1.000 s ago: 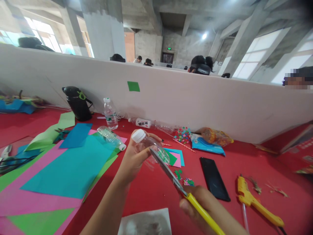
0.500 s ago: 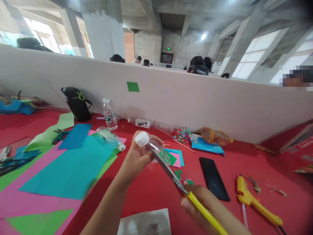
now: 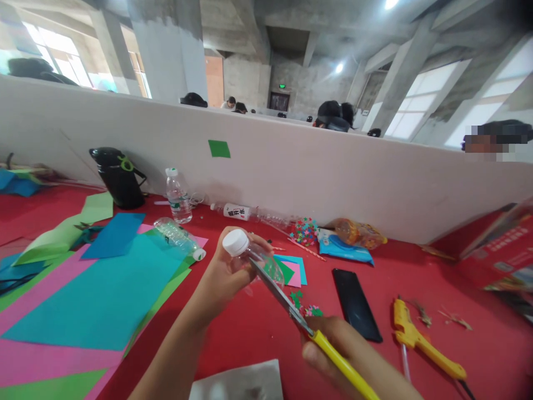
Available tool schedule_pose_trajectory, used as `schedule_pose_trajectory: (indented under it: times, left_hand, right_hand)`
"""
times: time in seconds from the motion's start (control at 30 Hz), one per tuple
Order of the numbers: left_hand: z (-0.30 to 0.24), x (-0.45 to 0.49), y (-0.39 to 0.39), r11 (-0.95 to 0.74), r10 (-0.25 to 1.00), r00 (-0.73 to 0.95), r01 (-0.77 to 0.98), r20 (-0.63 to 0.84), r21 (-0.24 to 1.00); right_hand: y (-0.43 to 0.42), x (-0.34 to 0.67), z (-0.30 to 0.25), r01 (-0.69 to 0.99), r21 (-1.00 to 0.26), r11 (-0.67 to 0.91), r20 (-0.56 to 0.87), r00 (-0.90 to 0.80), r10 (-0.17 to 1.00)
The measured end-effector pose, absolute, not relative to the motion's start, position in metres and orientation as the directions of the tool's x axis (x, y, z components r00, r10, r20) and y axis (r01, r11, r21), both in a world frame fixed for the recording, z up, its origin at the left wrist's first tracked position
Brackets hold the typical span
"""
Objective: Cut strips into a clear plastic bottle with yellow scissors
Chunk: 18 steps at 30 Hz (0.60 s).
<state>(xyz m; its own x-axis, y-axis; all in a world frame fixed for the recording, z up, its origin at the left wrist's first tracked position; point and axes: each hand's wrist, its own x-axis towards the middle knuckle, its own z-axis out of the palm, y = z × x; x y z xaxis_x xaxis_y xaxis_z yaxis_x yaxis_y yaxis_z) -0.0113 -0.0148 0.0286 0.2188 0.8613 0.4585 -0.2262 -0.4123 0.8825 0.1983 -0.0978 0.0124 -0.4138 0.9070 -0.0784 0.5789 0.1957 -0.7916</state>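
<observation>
My left hand (image 3: 227,280) grips a clear plastic bottle (image 3: 266,262) with a white cap, tilted so the cap points up and left. In my right hand (image 3: 328,350) is a pair of scissors (image 3: 287,303) with a yellow handle. Their metal blades reach up to the bottle's side just below the cap; whether they pass into the plastic I cannot tell. Below and behind the bottle lie small pink, green and blue paper squares (image 3: 295,272) and some star-shaped confetti (image 3: 312,310).
Large coloured sheets (image 3: 95,300) cover the left of the red table. Along the white partition (image 3: 166,133) stand a black flask (image 3: 119,178) and a water bottle (image 3: 179,200). On the right lie a phone (image 3: 356,304), a yellow glue gun (image 3: 425,344) and a blue packet (image 3: 345,247).
The camera view has turned slightly to the right, so everything sits a little further left. My hands, the bottle and the scissors keep nearly the same position relative to each other.
</observation>
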Motion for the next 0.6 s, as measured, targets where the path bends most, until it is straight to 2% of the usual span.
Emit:
schedule_pose_trajectory:
  times: [0.3, 0.43, 0.6]
  left_hand:
    - [0.021, -0.012, -0.010, -0.407, 0.855, 0.240, -0.236, 0.459, 0.882]
    - [0.023, -0.011, -0.010, -0.417, 0.859, 0.226, -0.210, 0.459, 0.884]
    - [0.024, -0.010, -0.012, -0.417, 0.861, 0.216, -0.219, 0.461, 0.882]
  right_hand:
    - [-0.092, 0.200, 0.008, 0.564, -0.807, 0.174, -0.096, -0.416, 0.904]
    - [-0.090, 0.199, 0.002, 0.587, -0.804, 0.097, -0.160, -0.370, 0.915]
    - [-0.092, 0.200, 0.007, 0.565, -0.815, 0.130, -0.123, -0.387, 0.914]
